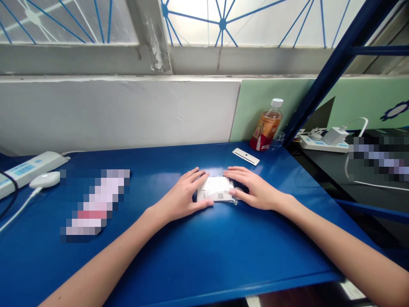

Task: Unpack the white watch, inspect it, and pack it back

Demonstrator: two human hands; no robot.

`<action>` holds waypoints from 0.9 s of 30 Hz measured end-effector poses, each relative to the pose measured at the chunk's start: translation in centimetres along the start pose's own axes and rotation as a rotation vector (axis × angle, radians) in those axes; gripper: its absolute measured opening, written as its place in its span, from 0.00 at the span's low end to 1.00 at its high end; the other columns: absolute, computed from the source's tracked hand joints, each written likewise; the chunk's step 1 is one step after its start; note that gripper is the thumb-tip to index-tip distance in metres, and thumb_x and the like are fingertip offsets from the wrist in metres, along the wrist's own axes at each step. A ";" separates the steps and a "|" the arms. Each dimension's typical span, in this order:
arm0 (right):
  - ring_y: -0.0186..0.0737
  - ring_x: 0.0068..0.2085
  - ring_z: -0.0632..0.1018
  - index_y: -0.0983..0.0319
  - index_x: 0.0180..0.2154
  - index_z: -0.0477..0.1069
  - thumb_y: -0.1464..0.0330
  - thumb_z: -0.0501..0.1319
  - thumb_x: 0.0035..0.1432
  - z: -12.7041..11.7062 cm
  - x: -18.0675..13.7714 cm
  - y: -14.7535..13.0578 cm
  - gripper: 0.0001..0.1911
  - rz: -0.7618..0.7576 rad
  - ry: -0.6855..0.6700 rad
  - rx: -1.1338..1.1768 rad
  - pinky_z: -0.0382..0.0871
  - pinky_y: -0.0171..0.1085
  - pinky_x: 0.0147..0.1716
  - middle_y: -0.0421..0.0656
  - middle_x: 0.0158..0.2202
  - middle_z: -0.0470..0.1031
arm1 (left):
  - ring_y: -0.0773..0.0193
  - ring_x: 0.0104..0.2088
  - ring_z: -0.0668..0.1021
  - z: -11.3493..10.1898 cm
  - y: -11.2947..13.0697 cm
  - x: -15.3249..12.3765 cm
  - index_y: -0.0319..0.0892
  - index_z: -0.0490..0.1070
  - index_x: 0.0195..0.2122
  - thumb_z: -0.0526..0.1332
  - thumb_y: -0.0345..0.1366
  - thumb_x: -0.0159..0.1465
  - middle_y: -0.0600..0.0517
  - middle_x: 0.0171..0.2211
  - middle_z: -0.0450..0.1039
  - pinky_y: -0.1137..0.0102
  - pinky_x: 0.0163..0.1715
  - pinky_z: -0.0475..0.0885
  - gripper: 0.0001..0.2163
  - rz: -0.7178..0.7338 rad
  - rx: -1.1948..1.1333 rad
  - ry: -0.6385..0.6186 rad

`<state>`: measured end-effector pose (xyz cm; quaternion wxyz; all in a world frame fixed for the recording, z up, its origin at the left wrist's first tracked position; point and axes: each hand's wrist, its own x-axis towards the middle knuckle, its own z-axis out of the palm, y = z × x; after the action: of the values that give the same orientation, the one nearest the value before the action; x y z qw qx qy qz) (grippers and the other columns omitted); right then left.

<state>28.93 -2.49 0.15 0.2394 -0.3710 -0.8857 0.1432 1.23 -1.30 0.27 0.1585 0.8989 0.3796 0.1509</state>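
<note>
A small white package in clear plastic wrap, with printed marks on its face, lies flat on the blue table in front of me. My left hand holds it at the left end, thumb along the near edge and fingers at the far edge. On the right end rests my right hand, its thumb against the wrap and its fingers reaching the far corner. Part of the package's ends is hidden by my fingers.
A white card and a drink bottle stand beyond my right hand, by a blue metal post. To the left are a blurred-out phone-like object, a white charger with a cable, and a power strip.
</note>
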 end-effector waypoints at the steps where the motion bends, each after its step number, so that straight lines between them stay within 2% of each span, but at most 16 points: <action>1: 0.56 0.64 0.65 0.65 0.62 0.64 0.57 0.59 0.64 -0.1 0.0 0.0 0.29 -0.002 -0.039 -0.012 0.65 0.56 0.60 0.54 0.60 0.70 | 0.44 0.68 0.57 -0.1 0.0 0.1 0.42 0.58 0.66 0.63 0.55 0.62 0.40 0.66 0.60 0.48 0.63 0.59 0.36 -0.007 0.002 -0.004; 4: 0.59 0.67 0.60 0.66 0.64 0.61 0.54 0.61 0.62 -0.2 -0.2 0.1 0.35 0.014 -0.091 -0.028 0.62 0.58 0.61 0.56 0.63 0.66 | 0.43 0.67 0.59 -0.1 0.1 0.2 0.39 0.60 0.65 0.64 0.56 0.61 0.38 0.64 0.62 0.48 0.63 0.60 0.37 -0.017 0.006 0.004; 14: 0.59 0.69 0.56 0.67 0.66 0.58 0.56 0.57 0.64 0.6 -0.4 0.1 0.34 0.041 -0.089 -0.072 0.60 0.60 0.62 0.57 0.65 0.62 | 0.42 0.65 0.63 0.2 0.5 0.2 0.40 0.64 0.61 0.65 0.55 0.59 0.39 0.62 0.66 0.47 0.62 0.61 0.34 -0.028 0.004 0.067; 19: 0.61 0.67 0.60 0.69 0.59 0.66 0.54 0.56 0.65 1.2 0.2 -1.2 0.30 0.109 -0.011 -0.106 0.62 0.59 0.61 0.58 0.61 0.69 | 0.42 0.65 0.62 0.4 0.5 0.2 0.39 0.64 0.61 0.65 0.54 0.59 0.39 0.61 0.67 0.48 0.62 0.61 0.34 -0.021 0.005 0.078; 27: 0.55 0.68 0.59 0.66 0.59 0.66 0.64 0.46 0.71 1.4 0.5 -1.0 0.23 0.103 -0.044 -0.054 0.60 0.58 0.63 0.55 0.61 0.69 | 0.42 0.65 0.63 0.2 0.6 0.3 0.39 0.66 0.59 0.65 0.55 0.59 0.38 0.61 0.66 0.48 0.61 0.62 0.33 -0.031 0.017 0.069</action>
<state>27.30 -2.95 -0.45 0.2018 -0.4194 -0.8740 0.1395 1.90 -1.58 0.35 0.1400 0.8884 0.4001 0.1762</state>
